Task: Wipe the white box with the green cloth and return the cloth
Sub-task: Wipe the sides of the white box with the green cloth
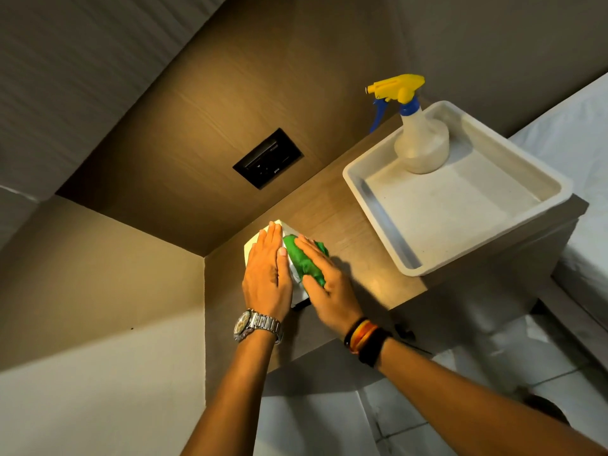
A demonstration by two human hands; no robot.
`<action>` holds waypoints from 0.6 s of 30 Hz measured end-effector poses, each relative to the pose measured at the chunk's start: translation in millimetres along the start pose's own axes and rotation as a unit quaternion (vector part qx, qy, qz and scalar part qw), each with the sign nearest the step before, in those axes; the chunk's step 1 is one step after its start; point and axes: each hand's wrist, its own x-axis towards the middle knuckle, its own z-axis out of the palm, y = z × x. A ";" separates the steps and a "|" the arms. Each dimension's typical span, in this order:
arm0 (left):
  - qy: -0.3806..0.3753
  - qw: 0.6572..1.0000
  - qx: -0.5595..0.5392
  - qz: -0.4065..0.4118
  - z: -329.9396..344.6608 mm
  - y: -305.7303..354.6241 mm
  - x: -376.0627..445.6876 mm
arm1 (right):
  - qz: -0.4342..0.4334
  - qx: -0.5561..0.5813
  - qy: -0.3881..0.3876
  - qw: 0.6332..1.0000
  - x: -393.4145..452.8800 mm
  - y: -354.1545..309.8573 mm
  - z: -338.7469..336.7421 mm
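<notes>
The white box (255, 246) sits at the near left of the wooden tabletop (355, 232), mostly covered by both hands. The left hand (268, 274) lies flat and open on its top, steadying it. The right hand (324, 284) presses the bunched green cloth (302, 261) against the box's right side. Firm bracing and overlapping strokes should clean best; the tray (378, 212) with the spray bottle (421, 139) stands far right.
</notes>
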 end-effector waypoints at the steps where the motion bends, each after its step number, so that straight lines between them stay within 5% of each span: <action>1: 0.003 1.000 0.000 -0.001 0.1 -0.2 0.4 | -0.003 -0.009 0.006 1.000 -4.9 6.4 -0.2; 8: 0.022 1.000 0.003 -0.011 1.7 5.1 0.6 | 0.124 0.062 0.012 0.990 53.8 10.1 -1.4; 14: 0.016 1.000 0.010 -0.005 1.0 3.6 -0.1 | 0.023 0.034 -0.009 0.999 15.0 -0.8 4.8; 18: 0.018 1.000 0.020 -0.003 -1.4 7.7 0.2 | 0.057 0.009 0.005 0.998 -2.0 20.5 -3.6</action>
